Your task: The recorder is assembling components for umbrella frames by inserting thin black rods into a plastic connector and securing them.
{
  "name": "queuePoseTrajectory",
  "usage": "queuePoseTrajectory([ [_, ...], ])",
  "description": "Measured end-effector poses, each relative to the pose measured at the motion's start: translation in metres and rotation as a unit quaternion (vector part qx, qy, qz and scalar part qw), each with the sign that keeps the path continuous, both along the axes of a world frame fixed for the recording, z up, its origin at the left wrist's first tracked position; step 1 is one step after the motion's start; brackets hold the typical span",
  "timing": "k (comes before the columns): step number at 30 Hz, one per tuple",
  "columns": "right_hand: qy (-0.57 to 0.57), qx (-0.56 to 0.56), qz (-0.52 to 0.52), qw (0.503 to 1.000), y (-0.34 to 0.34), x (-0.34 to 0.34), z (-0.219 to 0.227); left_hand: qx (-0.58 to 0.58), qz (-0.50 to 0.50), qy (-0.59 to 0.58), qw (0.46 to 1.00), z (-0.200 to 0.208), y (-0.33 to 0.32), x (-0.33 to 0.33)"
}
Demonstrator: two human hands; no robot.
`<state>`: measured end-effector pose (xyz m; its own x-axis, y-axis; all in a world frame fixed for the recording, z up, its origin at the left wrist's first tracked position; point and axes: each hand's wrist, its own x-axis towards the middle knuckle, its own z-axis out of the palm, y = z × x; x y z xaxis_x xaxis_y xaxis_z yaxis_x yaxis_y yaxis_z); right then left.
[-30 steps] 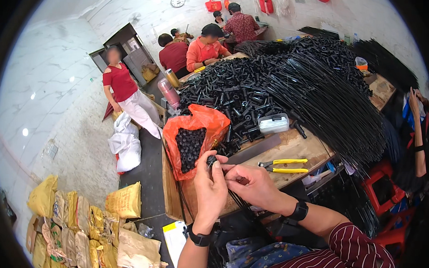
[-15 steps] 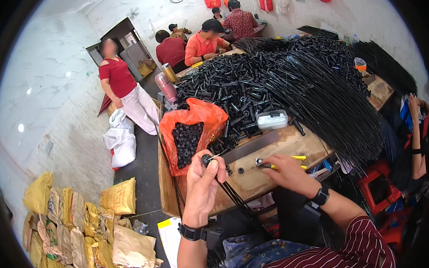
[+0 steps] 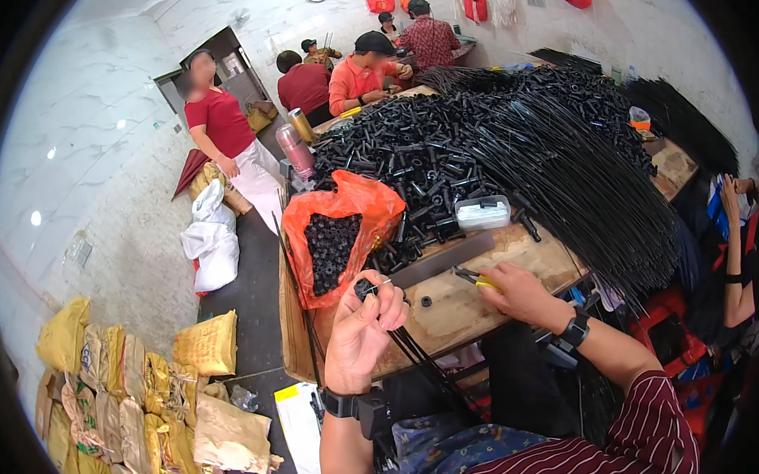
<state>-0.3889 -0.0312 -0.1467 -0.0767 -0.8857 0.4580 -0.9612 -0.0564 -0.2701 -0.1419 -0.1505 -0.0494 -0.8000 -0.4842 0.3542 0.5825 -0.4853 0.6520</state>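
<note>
My left hand (image 3: 358, 330) is raised over the table's near edge, thumb and fingers closed on a small black round cap (image 3: 363, 288). A thin pale wire tip sticks out beside the cap. Below that hand, several thin black rods (image 3: 413, 348) slant down toward my lap; whether one joins the cap is hidden. My right hand (image 3: 521, 294) grips pliers with yellow handles (image 3: 485, 282), their dark jaws pointing left above the wooden tabletop (image 3: 460, 317). A small black ring (image 3: 426, 301) lies on the wood between my hands.
An orange plastic bag (image 3: 372, 205) of small black caps stands beyond my left hand. Behind are a white plastic box (image 3: 482, 212), heaped black tubes (image 3: 416, 146) and a bundle of long black rods (image 3: 574, 177). Other people sit around the table; one person in red (image 3: 225, 119) stands left.
My right hand has moved slightly away from me, turning the pliers so their handles are now mostly covered. My left fingers have shifted around the cap. The standing person has moved a little right.
</note>
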Motion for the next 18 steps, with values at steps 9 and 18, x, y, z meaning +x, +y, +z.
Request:
queuePoseTrajectory([
  [9, -0.415, 0.180, 0.067, 0.889, 0.021, 0.055, 0.076, -0.048, 0.091, -0.078, 0.992, 0.012, 0.010, -0.003],
  [18, -0.097, -0.072, 0.085, 0.989, 0.005, 0.076, 0.107, -0.004, 0.184, -0.104, 0.977, 0.016, 0.023, -0.011],
])
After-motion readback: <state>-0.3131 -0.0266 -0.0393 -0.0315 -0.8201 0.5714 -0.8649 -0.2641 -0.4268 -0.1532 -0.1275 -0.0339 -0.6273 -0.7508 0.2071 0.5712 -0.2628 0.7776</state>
